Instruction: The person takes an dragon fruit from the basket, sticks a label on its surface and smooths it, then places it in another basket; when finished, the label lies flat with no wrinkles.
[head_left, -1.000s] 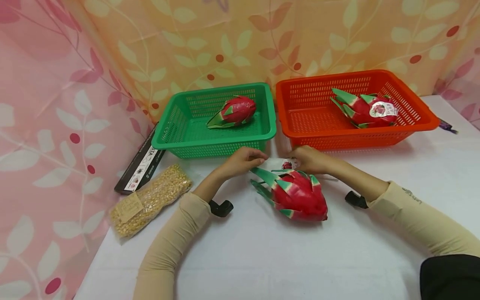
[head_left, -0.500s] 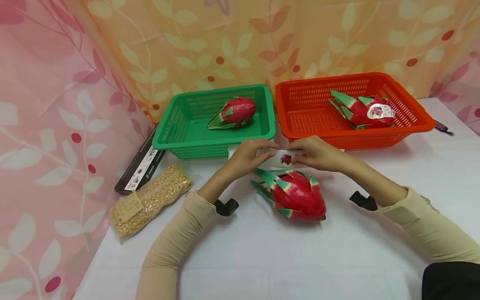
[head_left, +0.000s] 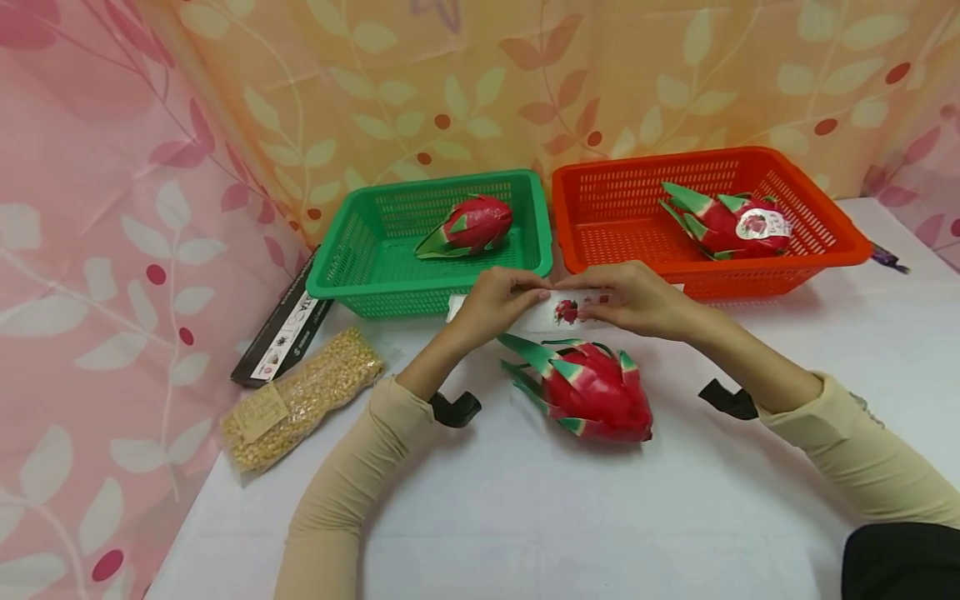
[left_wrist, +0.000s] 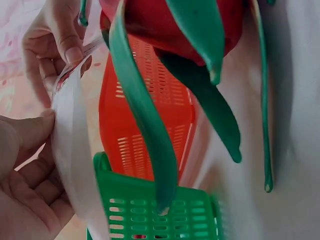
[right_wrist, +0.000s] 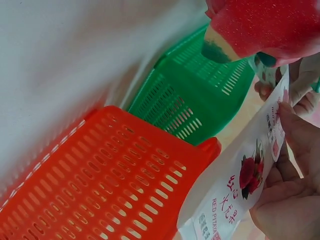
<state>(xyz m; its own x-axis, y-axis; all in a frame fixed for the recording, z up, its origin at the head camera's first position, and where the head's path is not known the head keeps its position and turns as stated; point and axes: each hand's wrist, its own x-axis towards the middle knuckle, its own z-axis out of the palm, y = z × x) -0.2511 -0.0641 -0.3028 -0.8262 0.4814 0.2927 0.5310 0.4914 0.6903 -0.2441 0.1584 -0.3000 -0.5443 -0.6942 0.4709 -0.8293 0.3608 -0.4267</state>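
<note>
Head view: my left hand and right hand are close together, each pinching the white printed strip. Nearer me than the hands, one dragon fruit lies on the counter; beyond them sit a green basket and a red basket.

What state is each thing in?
left hand: pinching label strip
right hand: pinching label strip
label strip: held between both hands
near fruit: on its side, no label showing
green basket: upright, one bare fruit inside
red basket: upright, one labelled fruit inside
grain bag: filled, lying flat
black box: far end hidden
</note>
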